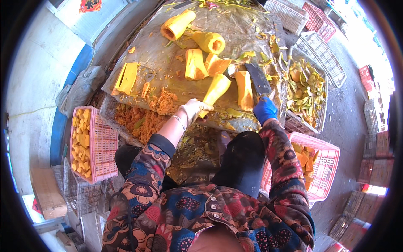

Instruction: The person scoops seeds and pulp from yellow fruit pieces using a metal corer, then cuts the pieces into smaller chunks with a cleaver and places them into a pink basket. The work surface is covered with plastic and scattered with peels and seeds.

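My left hand (193, 110), in a pale glove, grips the near end of a peeled pumpkin piece (218, 88) that slants away from me at the table's front. In a blue glove, my right hand (266, 108) is closed around the handle of a cleaver (258, 78). Its broad dark blade lies low over the tabletop, pointing away. Just left of the blade is another peeled pumpkin piece (244, 89). A metal spoon (232, 70) rests beside it. Farther back lie a hollowed pumpkin piece (211, 43), a larger one (178, 24) and two shorter chunks (195, 64).
Cut slabs (127, 77) lie on the sheet-covered table (151, 47) at left. Orange pulp (141, 126) fills a crate below. A peel-filled crate (307, 91) stands right. Pink crates of pumpkin chunks flank me, one left (104, 148) and one right (324, 170).
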The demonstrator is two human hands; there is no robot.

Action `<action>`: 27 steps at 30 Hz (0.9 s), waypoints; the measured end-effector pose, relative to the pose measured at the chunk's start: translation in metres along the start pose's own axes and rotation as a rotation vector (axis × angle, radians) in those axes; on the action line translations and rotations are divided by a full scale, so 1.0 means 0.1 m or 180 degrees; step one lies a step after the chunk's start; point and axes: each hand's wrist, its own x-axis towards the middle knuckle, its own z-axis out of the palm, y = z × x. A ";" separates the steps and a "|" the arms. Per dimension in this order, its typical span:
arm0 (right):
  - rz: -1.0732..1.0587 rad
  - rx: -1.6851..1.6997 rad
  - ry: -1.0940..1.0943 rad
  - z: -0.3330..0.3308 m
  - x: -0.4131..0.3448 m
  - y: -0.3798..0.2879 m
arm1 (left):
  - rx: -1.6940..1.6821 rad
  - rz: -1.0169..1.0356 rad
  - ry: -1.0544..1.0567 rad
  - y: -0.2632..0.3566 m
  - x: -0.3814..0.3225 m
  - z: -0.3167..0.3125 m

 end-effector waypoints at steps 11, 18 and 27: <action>0.0564 0.4441 0.0062 -0.85 -1.09 0.44 | 0.0478 0.1186 0.0641 0.08 -0.36 0.54; 0.0044 0.4305 0.0833 -1.28 -2.18 0.95 | 0.2611 0.3195 0.0934 0.40 -0.67 1.51; 0.0177 0.3188 0.1986 -1.51 -3.09 1.31 | 0.2684 0.3678 0.0186 0.39 -0.97 2.65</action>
